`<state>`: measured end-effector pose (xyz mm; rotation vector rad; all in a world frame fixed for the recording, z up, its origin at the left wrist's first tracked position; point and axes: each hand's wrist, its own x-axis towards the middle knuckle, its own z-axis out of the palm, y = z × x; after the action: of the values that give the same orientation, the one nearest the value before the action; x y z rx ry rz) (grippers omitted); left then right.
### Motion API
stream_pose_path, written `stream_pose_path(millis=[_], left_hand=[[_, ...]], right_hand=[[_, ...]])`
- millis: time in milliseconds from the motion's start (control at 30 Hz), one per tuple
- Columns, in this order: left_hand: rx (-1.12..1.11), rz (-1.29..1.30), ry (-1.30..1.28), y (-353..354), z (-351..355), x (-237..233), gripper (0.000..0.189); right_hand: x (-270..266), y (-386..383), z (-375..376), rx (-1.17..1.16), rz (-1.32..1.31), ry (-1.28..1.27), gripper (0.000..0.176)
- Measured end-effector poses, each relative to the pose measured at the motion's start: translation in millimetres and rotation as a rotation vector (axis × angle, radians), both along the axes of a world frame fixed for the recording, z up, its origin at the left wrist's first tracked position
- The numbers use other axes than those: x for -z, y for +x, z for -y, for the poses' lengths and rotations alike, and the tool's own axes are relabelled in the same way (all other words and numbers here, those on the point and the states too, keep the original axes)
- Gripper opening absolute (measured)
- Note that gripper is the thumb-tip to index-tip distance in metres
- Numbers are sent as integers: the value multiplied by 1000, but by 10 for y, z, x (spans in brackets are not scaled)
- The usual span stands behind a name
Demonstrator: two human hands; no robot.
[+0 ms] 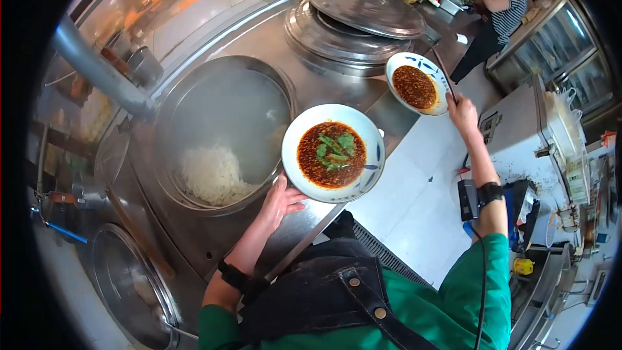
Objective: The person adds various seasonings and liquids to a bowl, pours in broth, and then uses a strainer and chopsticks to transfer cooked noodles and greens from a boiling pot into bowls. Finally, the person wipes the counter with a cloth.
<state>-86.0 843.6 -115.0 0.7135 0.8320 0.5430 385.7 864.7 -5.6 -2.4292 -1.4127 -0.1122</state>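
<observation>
My left hand (283, 201) supports a white bowl (297, 170) from its near left side, fingers partly under it. Red-brown sauce topped with green leaves fills the middle of this bowl. Farther right, my right hand (462, 115) is closed at the edge of a second bowl (395, 66), which is tilted and holds dark red sauce without leaves. A thin dark stick-like utensil (443, 65) rises from the same hand. To the left of the first bowl, white noodles (217, 175) lie in cloudy water in a large round pot (167, 188).
Stacked metal lids (363, 10) sit behind the pot. Another round pot (126, 285) is at the lower left, with a wooden handle (139, 233) nearby. A person (508, 13) in a striped top stands at the far right back. A white appliance (518, 129) is at right.
</observation>
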Motion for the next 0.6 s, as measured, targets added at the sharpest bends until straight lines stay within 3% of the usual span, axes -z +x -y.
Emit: stream_pose_path(millis=[33, 67, 200, 233, 433, 600], left_hand=[[8, 28, -27, 67, -51, 172, 66], [4, -6, 14, 166, -63, 37, 62], [-160, 9, -31, 370, -69, 72, 50], [-174, 37, -26, 405, -80, 62, 49], [-234, 4, -68, 764, -156, 47, 48], [-245, 33, -59, 1190, -245, 82, 44]], right_hand=[[234, 172, 56, 57, -177, 26, 38], [407, 309, 118, 112, -354, 50, 39], [687, 375, 48, 136, -753, 264, 39], [696, 397, 16, 160, -817, 305, 30], [730, 600, -96, 131, -813, 308, 17], [884, 936, -198, 51, -764, 337, 16]])
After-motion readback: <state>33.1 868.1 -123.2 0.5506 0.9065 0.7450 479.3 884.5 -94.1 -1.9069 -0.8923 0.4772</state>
